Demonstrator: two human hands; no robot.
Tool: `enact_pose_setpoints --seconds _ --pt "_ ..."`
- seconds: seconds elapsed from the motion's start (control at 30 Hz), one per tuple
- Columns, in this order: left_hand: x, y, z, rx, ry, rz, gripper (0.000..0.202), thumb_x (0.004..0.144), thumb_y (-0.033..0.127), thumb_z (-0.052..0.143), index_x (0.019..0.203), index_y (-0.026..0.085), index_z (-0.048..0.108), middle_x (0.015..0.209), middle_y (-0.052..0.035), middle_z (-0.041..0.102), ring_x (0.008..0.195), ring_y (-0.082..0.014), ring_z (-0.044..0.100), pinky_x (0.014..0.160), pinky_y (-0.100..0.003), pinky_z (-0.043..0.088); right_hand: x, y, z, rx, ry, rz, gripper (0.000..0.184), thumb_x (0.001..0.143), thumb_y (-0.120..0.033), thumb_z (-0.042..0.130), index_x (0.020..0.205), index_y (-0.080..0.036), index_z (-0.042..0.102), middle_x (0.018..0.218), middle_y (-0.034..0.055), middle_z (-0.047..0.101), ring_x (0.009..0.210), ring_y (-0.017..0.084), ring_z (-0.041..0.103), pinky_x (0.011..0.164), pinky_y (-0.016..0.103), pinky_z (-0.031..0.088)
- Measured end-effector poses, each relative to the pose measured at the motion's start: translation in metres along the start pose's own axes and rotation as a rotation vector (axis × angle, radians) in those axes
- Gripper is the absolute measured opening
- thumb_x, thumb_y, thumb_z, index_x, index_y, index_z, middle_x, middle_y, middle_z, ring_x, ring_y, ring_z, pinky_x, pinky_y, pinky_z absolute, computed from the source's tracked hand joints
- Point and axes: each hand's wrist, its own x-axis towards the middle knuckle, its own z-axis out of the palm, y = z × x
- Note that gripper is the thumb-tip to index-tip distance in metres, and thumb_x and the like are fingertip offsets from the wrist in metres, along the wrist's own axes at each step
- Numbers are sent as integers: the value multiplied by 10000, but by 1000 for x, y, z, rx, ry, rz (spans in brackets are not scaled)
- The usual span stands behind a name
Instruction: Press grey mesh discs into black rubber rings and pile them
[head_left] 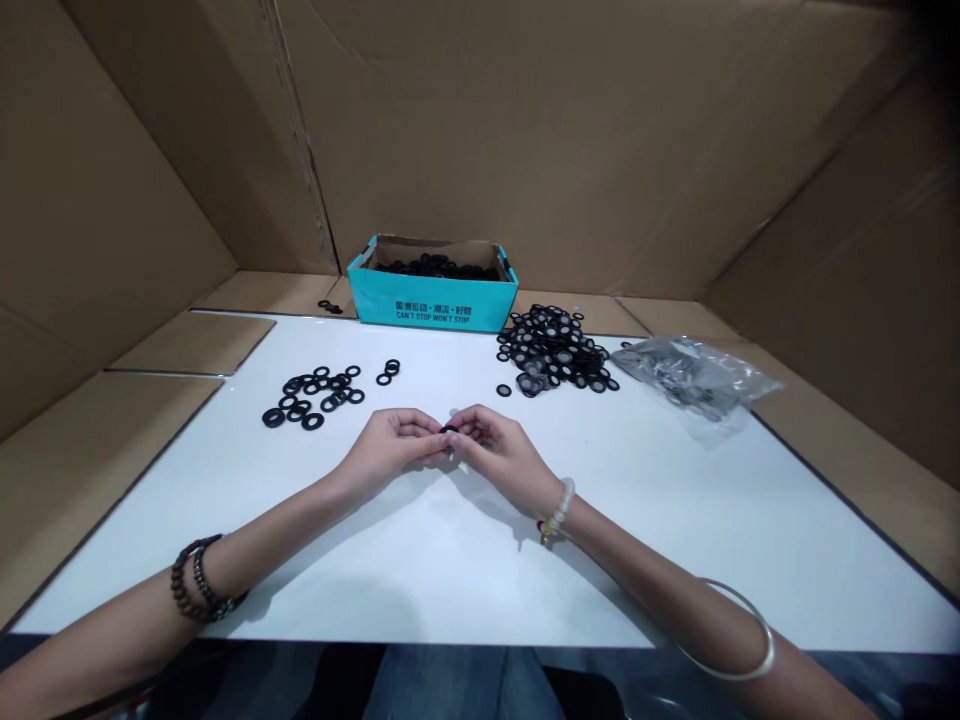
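Observation:
Above the middle of the white table, my left hand (401, 437) and my right hand (491, 447) meet at the fingertips. Between them they pinch a small black ring (449, 430), mostly covered by my thumbs and fingers. A pale bit shows just under the fingertips, too small to name. To the left lies a loose spread of black rings (312, 422). On the right, beyond my right hand, is a heap of black rings (551, 350), many with light, filmy centres.
A turquoise box (433, 303) of black rings stands at the back. A clear plastic bag (690, 375) with grey contents lies at the right. Cardboard walls (525, 150) enclose the white table (450, 580) at the back and both sides. A few rings (330, 306) lie left of the box.

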Motion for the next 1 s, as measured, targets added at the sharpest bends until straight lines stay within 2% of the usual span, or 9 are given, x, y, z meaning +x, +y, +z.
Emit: enact_pose_setpoints --seconds 0.13,0.23,0.47,0.63,0.73,0.87,1.0 --pt "1 -1 0 -7 -28 31 251 605 261 803 734 112 647 624 -36 694 526 -88 601 557 -200 455 2 1 -8 0 -109 28 225 786 -377 611 773 -158 560 712 14 594 647 119 544 601 253 423" --pt "0 0 1 16 -36 34 234 620 264 789 744 113 659 630 -47 699 568 -111 628 573 -209 464 4 0 -13 -9 -147 15 212 795 -357 600 749 -154 562 711 11 586 627 103 519 585 240 413" --pt "-5 3 6 111 -60 23 251 656 324 754 744 107 665 726 -97 718 708 -182 680 635 -254 492 2 2 -2 146 -40 40 216 803 -369 580 750 -161 547 697 10 595 634 110 544 586 241 441" --pt "-5 -2 6 20 -15 12 270 605 311 786 725 115 644 670 -62 702 670 -162 673 651 -251 494 -2 -4 2 -96 20 -40 154 835 -283 535 754 -158 572 700 26 620 660 125 553 613 248 444" --pt "-6 -6 8 3 62 82 247 607 291 781 710 124 632 673 -45 691 673 -161 664 649 -253 496 -3 -10 0 -242 42 -111 128 832 -228 532 738 -158 584 695 30 630 649 128 560 606 243 433" --pt "-8 -11 11 30 141 206 199 660 282 743 742 135 637 726 -34 687 720 -160 655 693 -262 510 -4 -15 -1 -339 55 -169 120 822 -190 540 724 -155 601 698 37 650 642 134 576 609 243 433" --pt "-11 -12 11 86 169 225 164 686 276 726 743 141 652 745 -37 695 740 -171 662 674 -251 516 -5 -18 -3 -372 46 -180 115 808 -181 560 706 -165 611 675 22 652 619 126 568 590 234 425"
